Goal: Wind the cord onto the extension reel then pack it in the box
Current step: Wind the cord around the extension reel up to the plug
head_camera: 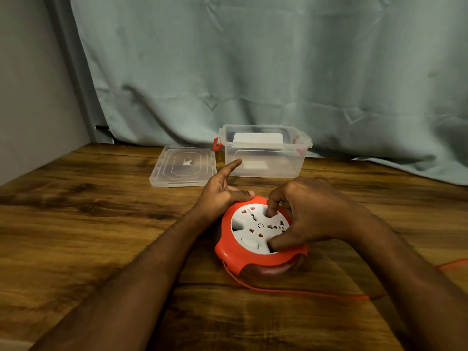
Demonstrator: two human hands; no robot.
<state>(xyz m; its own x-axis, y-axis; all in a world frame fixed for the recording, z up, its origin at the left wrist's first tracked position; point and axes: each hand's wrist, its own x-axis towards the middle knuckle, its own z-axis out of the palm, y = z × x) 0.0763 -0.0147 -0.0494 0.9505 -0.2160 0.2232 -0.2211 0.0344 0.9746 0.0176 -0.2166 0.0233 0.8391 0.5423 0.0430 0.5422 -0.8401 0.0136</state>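
Note:
A round red extension reel [229, 245] with a white socket disc [249, 225] lies flat on the wooden table [88, 224]. My left hand [220, 191] grips the reel's far left rim, thumb on the edge and index finger pointing out. My right hand [309, 214] rests on the white disc, with a fingertip and the thumb pressed into its recesses. A thin red cord [291, 291] leaves the reel's front left side and runs right across the table, passing under my right forearm. Behind the reel stands a clear plastic box [264, 154], open, with red latches.
The box's clear lid [183, 165] lies flat on the table to the left of the box. A pale green curtain [253, 72] hangs behind the table, and a grey wall [30, 84] closes off the left side.

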